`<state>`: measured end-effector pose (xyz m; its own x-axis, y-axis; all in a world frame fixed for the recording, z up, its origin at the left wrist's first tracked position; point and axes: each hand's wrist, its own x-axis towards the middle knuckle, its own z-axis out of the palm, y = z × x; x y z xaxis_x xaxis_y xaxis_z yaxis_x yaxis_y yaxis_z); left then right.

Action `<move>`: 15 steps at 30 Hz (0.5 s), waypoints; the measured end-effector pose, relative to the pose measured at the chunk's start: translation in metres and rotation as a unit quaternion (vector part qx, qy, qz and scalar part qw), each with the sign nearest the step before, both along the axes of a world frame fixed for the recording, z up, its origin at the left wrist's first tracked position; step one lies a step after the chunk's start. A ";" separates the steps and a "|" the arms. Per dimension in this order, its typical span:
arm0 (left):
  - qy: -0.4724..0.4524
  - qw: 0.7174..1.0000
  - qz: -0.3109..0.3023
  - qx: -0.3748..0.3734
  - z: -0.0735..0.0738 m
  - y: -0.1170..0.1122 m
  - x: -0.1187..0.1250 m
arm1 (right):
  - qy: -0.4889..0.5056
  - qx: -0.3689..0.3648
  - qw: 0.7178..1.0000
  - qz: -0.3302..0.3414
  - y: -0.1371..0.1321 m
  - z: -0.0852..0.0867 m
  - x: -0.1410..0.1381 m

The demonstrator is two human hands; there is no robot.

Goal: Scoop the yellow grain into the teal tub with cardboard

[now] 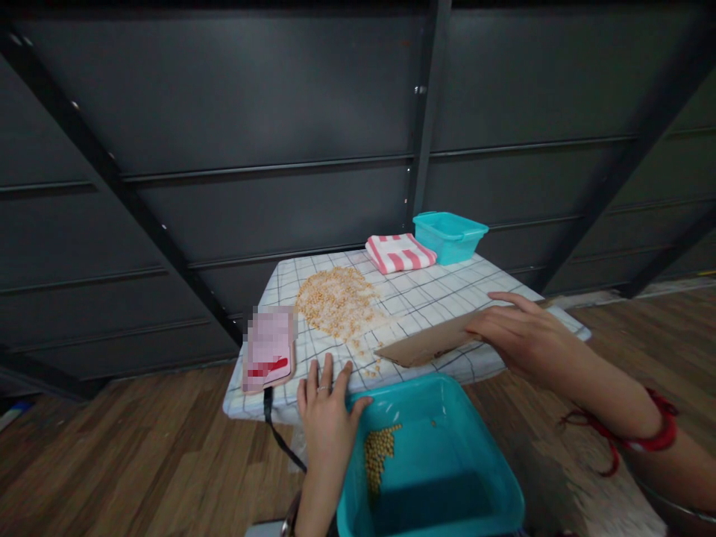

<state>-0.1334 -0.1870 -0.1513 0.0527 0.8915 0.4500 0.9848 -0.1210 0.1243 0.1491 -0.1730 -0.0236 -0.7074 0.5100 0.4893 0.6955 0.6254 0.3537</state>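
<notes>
My right hand [517, 332] grips a flat piece of brown cardboard [428, 339], tilted with its far end low over the table's front part. My left hand [327, 399] lies with fingers spread on the cloth near the front edge, its thumb beside the rim of a teal plastic basin [486, 447]; whether it presses the rim I cannot tell. Yellow soybeans [379, 456] have gathered at the basin's left side. On the table, a spread pile of yellow beans mixed with white grains [338, 302] lies beyond my left hand, with stray beans trailing toward the cardboard.
A checked white cloth covers the table [447, 294]. At the back stand a smaller turquoise basket [450, 240] and a folded pink-and-white striped towel [400, 253]. A phone [269, 347] with a black strap [280, 436] lies at left. Dark panelling [280, 97] rises behind.
</notes>
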 end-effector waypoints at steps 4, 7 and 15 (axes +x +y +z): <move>-0.007 1.000 0.008 -0.006 0.002 -0.001 0.002 | 0.001 -0.035 0.999 0.010 -0.001 -0.005 -0.005; -0.009 1.000 0.004 -0.010 0.003 -0.001 0.002 | -0.010 -0.045 0.999 0.014 -0.001 -0.005 -0.007; -0.012 1.000 0.008 -0.011 0.003 -0.002 0.002 | -0.021 -0.053 0.998 0.029 -0.005 0.000 -0.005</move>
<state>-0.1318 -0.1887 -0.1483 0.0283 0.9017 0.4315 0.9831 -0.1031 0.1510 0.1446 -0.1778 -0.0240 -0.7560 0.5157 0.4032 0.6432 0.6996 0.3113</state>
